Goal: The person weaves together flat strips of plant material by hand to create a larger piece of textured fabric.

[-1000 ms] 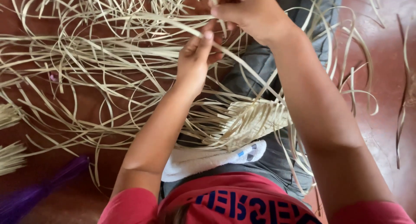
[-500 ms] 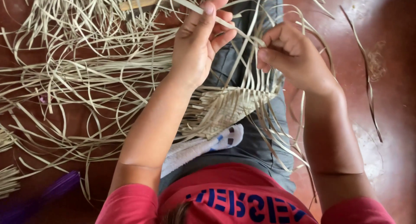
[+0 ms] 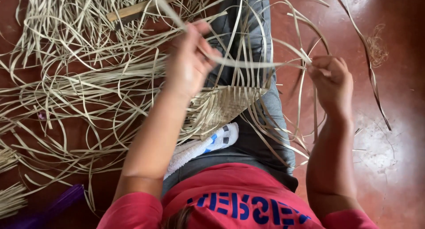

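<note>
A partly woven mat (image 3: 226, 106) of pale palm-leaf strips lies across my lap on grey trousers. My left hand (image 3: 188, 63), blurred by motion, grips a long pale strip (image 3: 248, 64) that runs up to the left and across to the right. My right hand (image 3: 331, 80) is closed on the other end of that strip, out over the red floor, to the right of the weave. Loose strip ends stick up from the mat's far edge between my two hands.
A big tangle of loose pale strips (image 3: 75, 78) covers the red floor on the left, with a wooden stick (image 3: 137, 8) lying in it. A white cloth (image 3: 199, 147) rests on my lap. A purple bundle (image 3: 48, 207) lies at the lower left. Stray strips (image 3: 369, 47) lie at the right.
My hands have moved apart: the right hand went right and down, drawing the strip out sideways. The left hand shifted a little down and left, and the view has tilted closer over the mat.
</note>
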